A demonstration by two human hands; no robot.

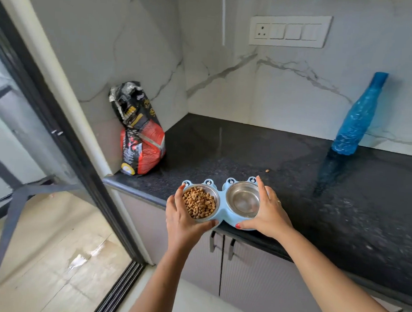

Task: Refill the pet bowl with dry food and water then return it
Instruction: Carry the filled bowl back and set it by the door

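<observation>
A light blue double pet bowl (222,198) with frog eyes sits at the front edge of the black counter (342,200). Its left steel dish holds dry kibble (199,202); the right steel dish (243,201) holds clear water. My left hand (184,220) grips the bowl's left end, partly past the counter edge. My right hand (269,214) grips its right end, thumb along the front rim. A red and black food bag (141,137) stands at the counter's left corner. A blue water bottle (358,117) stands against the back wall.
One loose kibble piece (267,170) lies on the counter behind the bowl. A wall switch panel (289,30) is above. Grey cabinet doors with handles (221,246) are below the counter. A dark-framed glass sliding door (63,142) stands to the left.
</observation>
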